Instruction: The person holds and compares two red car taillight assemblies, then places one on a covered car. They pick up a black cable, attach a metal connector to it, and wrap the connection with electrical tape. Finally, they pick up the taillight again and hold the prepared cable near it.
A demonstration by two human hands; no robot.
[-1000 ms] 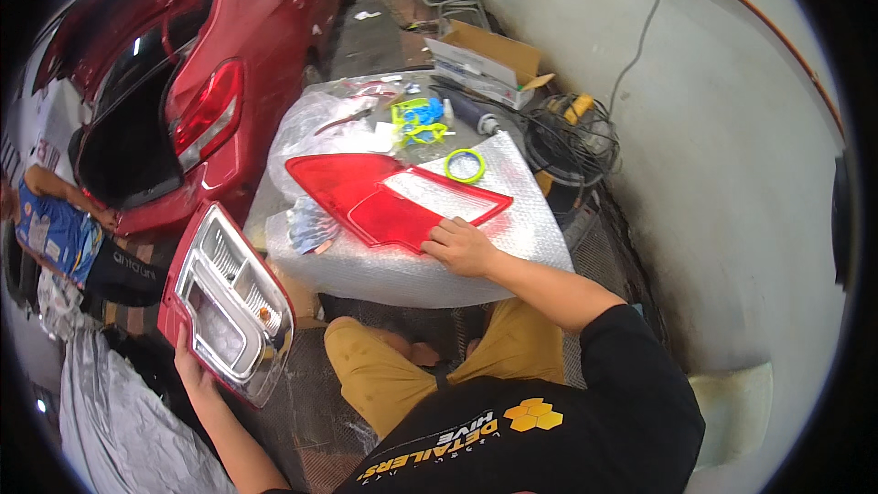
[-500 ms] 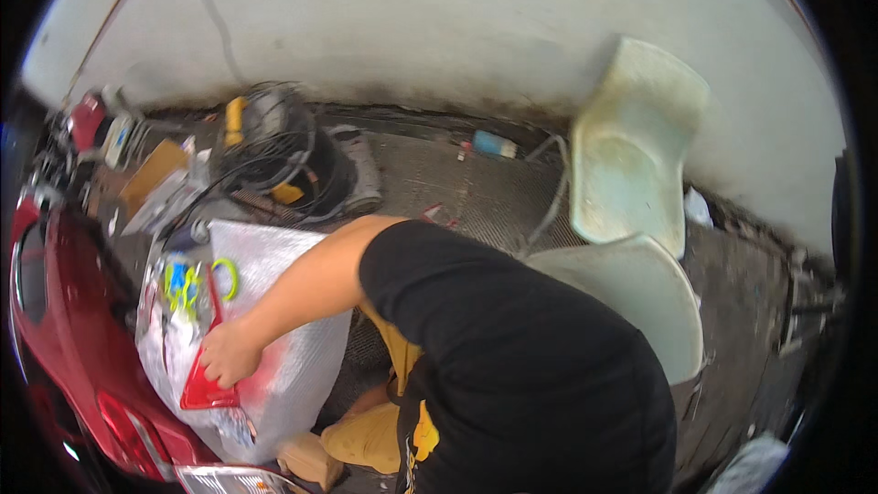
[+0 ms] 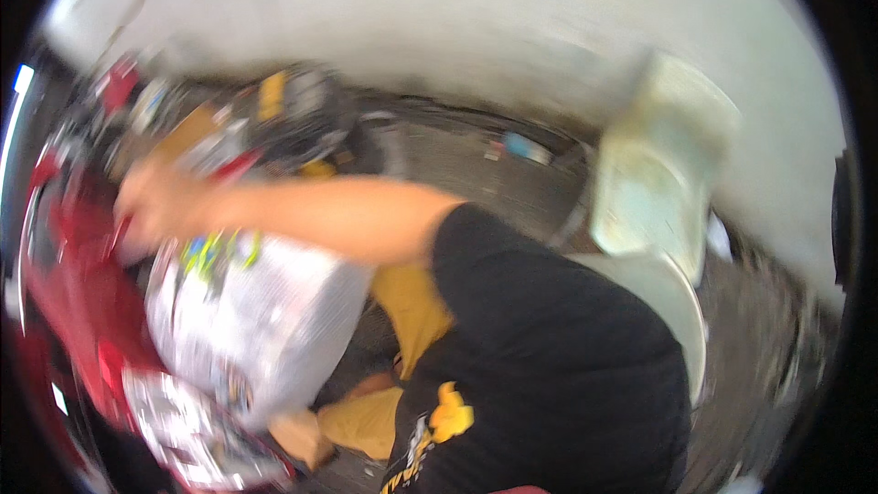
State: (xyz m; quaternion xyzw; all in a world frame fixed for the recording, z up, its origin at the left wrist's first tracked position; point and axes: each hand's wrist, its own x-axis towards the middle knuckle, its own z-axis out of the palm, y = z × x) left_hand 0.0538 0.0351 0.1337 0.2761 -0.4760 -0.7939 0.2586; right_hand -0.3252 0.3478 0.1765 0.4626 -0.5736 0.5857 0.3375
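Note:
My right arm reaches left across the view, and my right hand [image 3: 157,205], smeared by motion, is raised beside the red motorcycle-like bodywork [image 3: 78,261]. It appears closed on a red plastic piece [image 3: 240,165], whose narrow end shows beyond my forearm; the rest is hidden or blurred. Just below my forearm is a bundle covered in clear bubble wrap [image 3: 293,302]. Several bright yellow-green items [image 3: 208,256] lie on its upper end, too blurred to name. A silvery, red-edged lamp-like part [image 3: 187,425] sits below it. My left hand does not show.
At the back stands a black bucket-shaped machine with a yellow handle [image 3: 272,96] and cables. A pale plastic chair [image 3: 640,183] and another pale plastic piece [image 3: 686,302] stand at the right. A light wall [image 3: 439,27] runs behind; a small blue container [image 3: 528,148] lies near it.
My right hand has risen from the bubble wrap and swung up and left toward the red bodywork, the red plastic piece leaving the wrap with it. The whole view has shifted and blurred.

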